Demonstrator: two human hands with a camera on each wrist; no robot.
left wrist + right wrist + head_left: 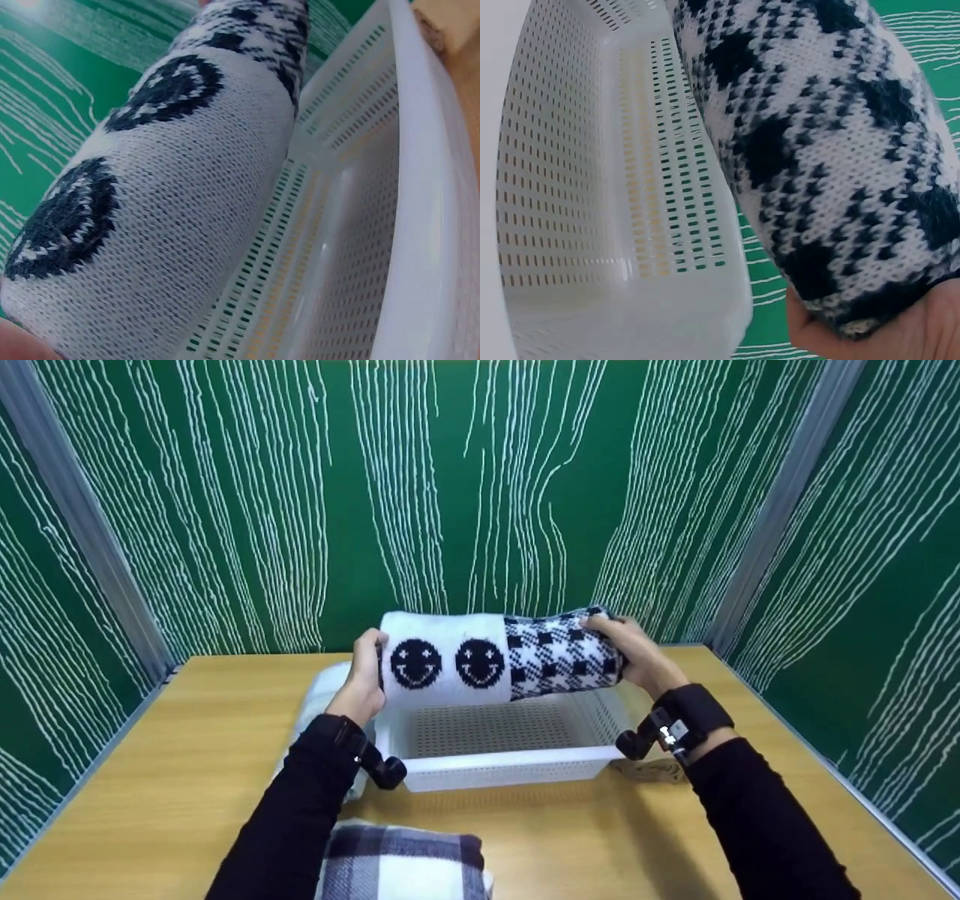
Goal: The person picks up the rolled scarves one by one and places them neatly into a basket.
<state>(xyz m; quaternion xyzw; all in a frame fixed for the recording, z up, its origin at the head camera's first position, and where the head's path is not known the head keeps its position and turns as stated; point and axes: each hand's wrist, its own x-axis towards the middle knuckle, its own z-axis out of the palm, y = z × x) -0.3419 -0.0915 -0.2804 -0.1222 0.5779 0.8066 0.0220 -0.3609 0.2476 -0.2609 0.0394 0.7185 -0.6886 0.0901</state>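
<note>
A rolled knitted scarf (pixel 446 656), white with black smiley faces on one half and black-and-white houndstooth on the other, is held up lengthwise between both hands. My left hand (pixel 365 679) grips its smiley end. At the houndstooth end my right hand (pixel 637 652) grips it, thumb on top; the right wrist view shows fingers (pixel 922 326) under that end. Below the scarf stands a white perforated plastic basket (pixel 510 772), and its visible floor holds nothing. In the left wrist view the scarf (pixel 202 165) passes alongside the basket's rim (pixel 424 150).
Left of the basket lies a pale folded cloth (pixel 319 697), partly behind the left arm. A brown cloth (pixel 652 769) sits at the basket's right. Near the front, a checked cloth (pixel 405 859) rests on the wooden table (pixel 187 750). Green walls (pixel 480 495) enclose the back and sides.
</note>
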